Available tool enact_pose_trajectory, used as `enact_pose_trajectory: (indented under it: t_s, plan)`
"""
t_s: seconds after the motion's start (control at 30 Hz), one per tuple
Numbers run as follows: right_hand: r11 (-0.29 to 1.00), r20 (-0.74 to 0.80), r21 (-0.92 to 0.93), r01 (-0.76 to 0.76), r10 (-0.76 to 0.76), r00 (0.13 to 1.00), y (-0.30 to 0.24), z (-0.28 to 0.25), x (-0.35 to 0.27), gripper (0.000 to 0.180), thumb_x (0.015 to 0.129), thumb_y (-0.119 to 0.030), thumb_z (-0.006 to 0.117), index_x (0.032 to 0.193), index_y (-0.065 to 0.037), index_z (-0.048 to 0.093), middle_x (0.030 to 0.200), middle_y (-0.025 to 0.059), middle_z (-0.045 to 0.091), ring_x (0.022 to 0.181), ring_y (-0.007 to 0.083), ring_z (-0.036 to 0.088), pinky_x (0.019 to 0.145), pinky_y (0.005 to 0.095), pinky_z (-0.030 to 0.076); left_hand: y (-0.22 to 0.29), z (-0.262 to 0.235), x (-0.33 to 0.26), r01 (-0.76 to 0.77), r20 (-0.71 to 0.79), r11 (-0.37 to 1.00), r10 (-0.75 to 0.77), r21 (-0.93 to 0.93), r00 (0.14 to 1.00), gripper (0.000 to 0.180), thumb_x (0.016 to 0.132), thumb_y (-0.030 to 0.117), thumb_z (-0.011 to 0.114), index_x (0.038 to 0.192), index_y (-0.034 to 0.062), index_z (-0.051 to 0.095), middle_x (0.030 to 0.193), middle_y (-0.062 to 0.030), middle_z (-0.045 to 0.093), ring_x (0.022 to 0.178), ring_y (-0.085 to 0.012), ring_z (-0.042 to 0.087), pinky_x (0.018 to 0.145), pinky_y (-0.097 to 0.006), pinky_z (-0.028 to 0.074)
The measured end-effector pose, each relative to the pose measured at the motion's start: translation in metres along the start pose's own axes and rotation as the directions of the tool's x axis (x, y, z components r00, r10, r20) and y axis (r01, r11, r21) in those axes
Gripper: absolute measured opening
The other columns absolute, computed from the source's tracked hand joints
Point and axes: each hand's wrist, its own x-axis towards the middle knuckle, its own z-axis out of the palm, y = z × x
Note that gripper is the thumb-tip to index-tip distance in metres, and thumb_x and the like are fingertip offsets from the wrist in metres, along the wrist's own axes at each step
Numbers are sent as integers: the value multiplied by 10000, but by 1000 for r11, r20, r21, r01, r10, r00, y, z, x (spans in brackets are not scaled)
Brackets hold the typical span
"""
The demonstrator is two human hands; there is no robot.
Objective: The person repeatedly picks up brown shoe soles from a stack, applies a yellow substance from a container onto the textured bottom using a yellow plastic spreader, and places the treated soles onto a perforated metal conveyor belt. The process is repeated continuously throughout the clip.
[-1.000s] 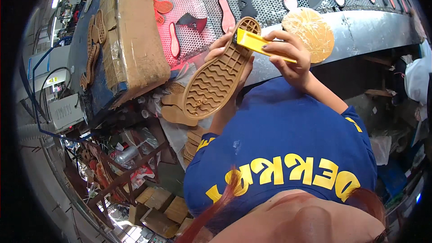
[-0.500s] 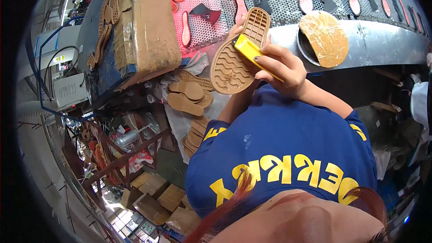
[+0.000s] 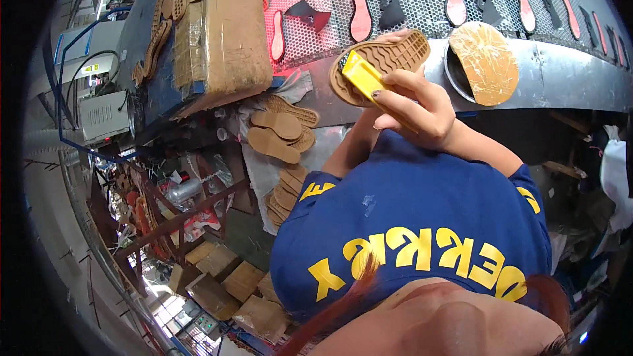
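Tan rubber shoe sole (image 3: 389,59) has swung from standing up to lying sideways over the table's (image 3: 567,72) edge, so a new part meets the yellow tool (image 3: 364,76). Right hand (image 3: 422,109) fingers pinch the tool; the left hand (image 3: 389,38) hides behind the sole, so I cannot tell its fingers.

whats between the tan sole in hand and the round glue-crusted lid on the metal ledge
In the head view, only bare metal ledge lies between the tan sole and the round lid.

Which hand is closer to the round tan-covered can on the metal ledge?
The right hand, holding a yellow brush, is beside the round can. The left hand is farther, mostly hidden behind the tan shoe sole.
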Motion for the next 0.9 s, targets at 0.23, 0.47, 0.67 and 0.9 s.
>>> enact_pose_trajectory:
  t_s: [0.23,0.47,0.67,0.9]
  plan:
    - [999,41,13,34,-35,999,2,-5,4,372,856,-306,707,1032,18,661,1059,207,589,782,267,668,652,335,555,3,1,-17,118,128,984,-101,-131,987,704,746,102,724,1353,20,377,1308,-121,501,1194,-207,520,1045,-369,422]
    - [998,53,44,42,-45,998,16,-9,5,318,805,-267,742,991,-35,629,1062,153,606,757,273,662,632,345,556,-1,-2,-12,122,120,988,-111,-91,987,709,762,116,676,1386,17,352,1318,-138,490,1193,-231,524,1036,-390,437]
    - [1000,62,25,-12,11,998,29,-28,5,241,784,-168,765,929,-39,621,1056,146,626,903,291,656,777,387,558,-13,-7,13,4,-47,990,3,142,999,715,776,128,635,1414,14,331,1327,-153,482,1193,-251,527,1029,-407,450]
    - [817,-323,425,-390,540,777,63,-44,-11,170,860,12,683,1013,-7,612,1107,93,606,978,133,611,798,228,525,28,-14,14,-103,-34,967,98,-233,995,806,723,180,450,1453,-75,221,1370,-281,437,917,-256,654,852,-371,569]
